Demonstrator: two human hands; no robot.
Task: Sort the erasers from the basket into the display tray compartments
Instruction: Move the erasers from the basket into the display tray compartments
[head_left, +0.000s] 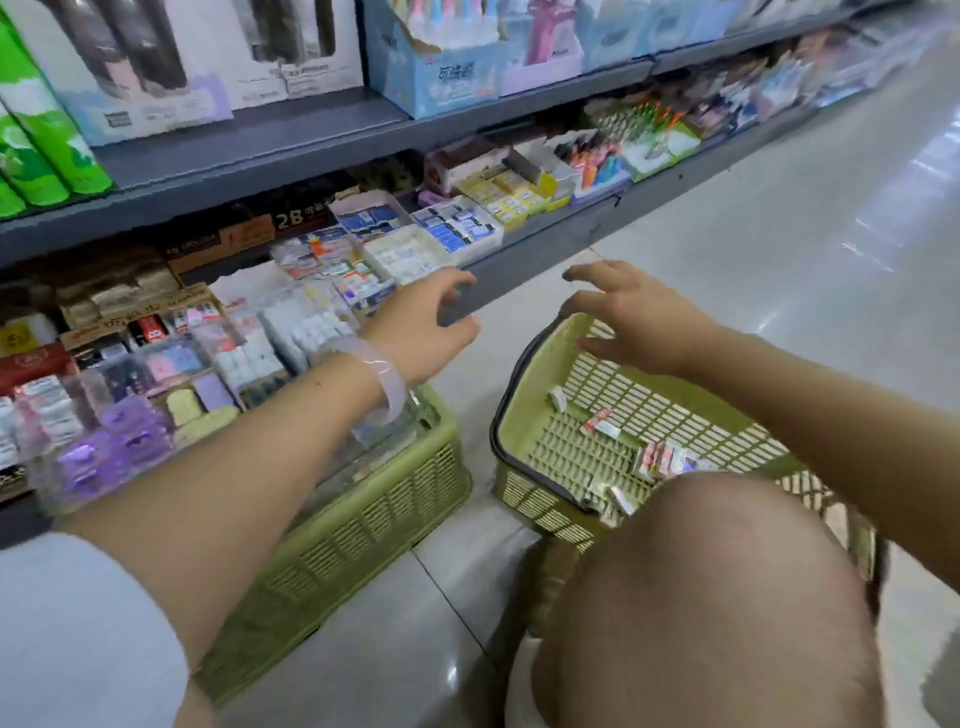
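A green slatted basket sits on the floor at centre right with several small wrapped erasers scattered on its bottom. My right hand hovers over its far rim, fingers spread, holding nothing. My left hand, with a pale bangle on the wrist, reaches between the basket and the shelf edge, fingers apart and empty. The display trays of boxed erasers line the low shelf just beyond my left hand.
A second green basket stands under my left forearm, against the shelf. My bare knee hides the near corner of the eraser basket. Upper shelves carry boxes and bottles. Tiled floor stretches to the right.
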